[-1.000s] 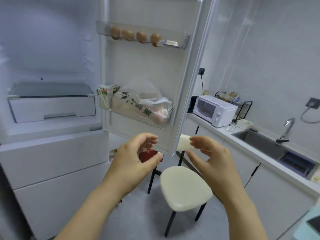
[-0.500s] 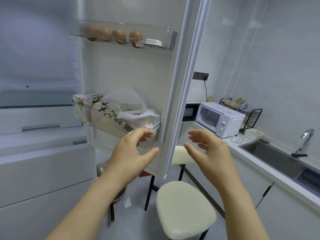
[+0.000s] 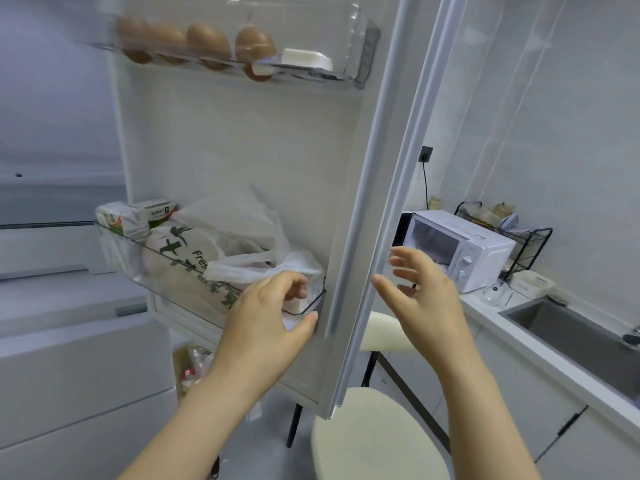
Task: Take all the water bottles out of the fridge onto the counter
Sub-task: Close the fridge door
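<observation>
Over at the door shelf's [image 3: 166,282] right corner, left hand [image 3: 266,317] now grips the rim, right hand [image 3: 419,296] hangs loose. No water bottles showing, so probably done.

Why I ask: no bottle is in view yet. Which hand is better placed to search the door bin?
Left. The left hand grips the corner of the bin, fingers inside by the bag. The right hand hangs open beyond the edge of the door, touching nothing.
</observation>
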Tool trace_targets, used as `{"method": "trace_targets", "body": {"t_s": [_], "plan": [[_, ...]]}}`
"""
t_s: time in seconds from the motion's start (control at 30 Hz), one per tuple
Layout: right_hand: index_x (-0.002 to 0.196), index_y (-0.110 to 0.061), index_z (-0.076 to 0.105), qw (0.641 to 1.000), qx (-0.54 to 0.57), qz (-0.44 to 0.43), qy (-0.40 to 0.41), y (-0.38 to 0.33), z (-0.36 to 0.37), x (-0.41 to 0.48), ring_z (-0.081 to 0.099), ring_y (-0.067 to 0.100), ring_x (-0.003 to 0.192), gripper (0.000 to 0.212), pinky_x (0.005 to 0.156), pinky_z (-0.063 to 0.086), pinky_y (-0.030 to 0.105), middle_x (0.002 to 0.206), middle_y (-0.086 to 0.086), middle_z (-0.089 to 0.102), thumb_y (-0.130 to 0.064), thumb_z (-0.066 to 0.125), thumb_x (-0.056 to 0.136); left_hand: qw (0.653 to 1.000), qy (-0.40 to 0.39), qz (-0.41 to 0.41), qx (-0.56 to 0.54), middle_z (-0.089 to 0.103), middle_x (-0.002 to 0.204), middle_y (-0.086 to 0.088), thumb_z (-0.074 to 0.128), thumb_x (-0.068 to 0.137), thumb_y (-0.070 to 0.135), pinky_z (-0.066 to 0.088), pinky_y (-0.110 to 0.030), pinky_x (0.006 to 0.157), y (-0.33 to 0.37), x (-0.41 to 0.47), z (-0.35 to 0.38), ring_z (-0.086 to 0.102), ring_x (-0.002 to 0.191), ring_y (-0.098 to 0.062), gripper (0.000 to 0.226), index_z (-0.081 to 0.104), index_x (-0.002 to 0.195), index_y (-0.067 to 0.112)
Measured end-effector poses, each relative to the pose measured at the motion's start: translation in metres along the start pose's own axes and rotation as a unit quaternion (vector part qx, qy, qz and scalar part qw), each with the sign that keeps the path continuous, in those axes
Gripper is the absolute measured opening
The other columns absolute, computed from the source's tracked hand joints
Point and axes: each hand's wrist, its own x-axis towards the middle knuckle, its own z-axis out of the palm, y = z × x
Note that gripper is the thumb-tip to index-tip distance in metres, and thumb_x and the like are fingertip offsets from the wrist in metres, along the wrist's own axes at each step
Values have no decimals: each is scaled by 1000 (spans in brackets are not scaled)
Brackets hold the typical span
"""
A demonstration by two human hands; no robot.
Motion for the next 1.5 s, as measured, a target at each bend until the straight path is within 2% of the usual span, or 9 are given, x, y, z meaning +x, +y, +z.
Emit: {"method": "trace_targets", "body": {"t_s": [0.13, 0.27, 0.47, 0.6, 0.83, 1.03, 1.17, 1.23, 1.5], "plan": [[133, -24, 48, 999, 36, -8, 0, 11, 8, 23, 55, 5, 109, 51, 86, 45, 20, 124, -9, 54, -38, 67, 87, 997, 51, -51, 0, 65, 87, 17, 78, 73, 23, 50, -23, 79, 4, 7, 10, 60, 86, -1, 35, 64, 105, 27], [137, -24, 43, 995, 95, -9, -5, 21, 5, 36, 59, 6, 104, 60, 88, 48, 23, 119, -10, 57, -37, 70, 85, 994, 68, -74, 44, 64, 87, 17, 77, 74, 23, 42, -14, 72, 8, 9, 19, 59, 84, -1, 36, 64, 108, 26], [119, -28, 59, 990, 115, -56, -55, 37, -7, 51, 62, 2, 97, 38, 87, 51, 22, 107, -12, 64, -38, 70, 84, 983, 108, -123, 80, 63, 85, 15, 81, 69, 32, 44, -23, 77, 20, 5, 24, 57, 86, -1, 43, 63, 108, 27], [115, -29, 59, 980, 151, -100, -84, 39, -9, 43, 62, 2, 95, 32, 84, 50, 16, 101, -14, 65, -33, 70, 84, 974, 138, -159, 85, 64, 84, 13, 84, 63, 42, 43, -17, 70, 26, -6, 20, 58, 85, 1, 44, 62, 99, 30], [109, -23, 64, 954, 229, -155, -120, 28, -3, 23, 62, -3, 93, 24, 80, 45, 5, 94, -15, 66, -21, 70, 86, 970, 142, -154, 128, 63, 95, 20, 79, 65, 47, 42, -10, 76, 36, -34, 8, 59, 92, 2, 36, 66, 95, 32], [93, -24, 66, 923, 294, -188, -164, 2, 6, 7, 66, 2, 89, 11, 77, 47, 7, 86, -16, 68, -17, 70, 86, 963, 198, -139, 119, 53, 111, 25, 77, 70, 46, 37, 1, 78, 46, -70, -14, 50, 104, 14, 50, 57, 114, 34], [87, -19, 67, 895, 334, -217, -200, -22, 19, -8, 67, 8, 86, 8, 76, 48, 11, 82, -12, 68, -11, 68, 87, 958, 224, -136, 120, 48, 115, 29, 78, 69, 45, 31, 7, 83, 47, -94, -31, 47, 108, 15, 55, 53, 117, 38], [88, -18, 68, 880, 345, -232, -228, -37, 27, -16, 68, 7, 86, 7, 76, 50, 12, 83, -13, 69, -11, 67, 88, 956, 226, -141, 120, 46, 119, 29, 76, 68, 49, 33, 3, 86, 44, -103, -41, 48, 110, 12, 59, 52, 121, 40], [104, -26, 71, 848, 353, -261, -296, -96, 73, -50, 63, 0, 106, 17, 86, 51, 14, 104, -21, 69, -19, 65, 89, 942, 268, -177, 91, 46, 134, 20, 75, 63, 59, 48, -34, 101, 13, -139, -96, 52, 120, -2, 81, 43, 135, 37]]}}
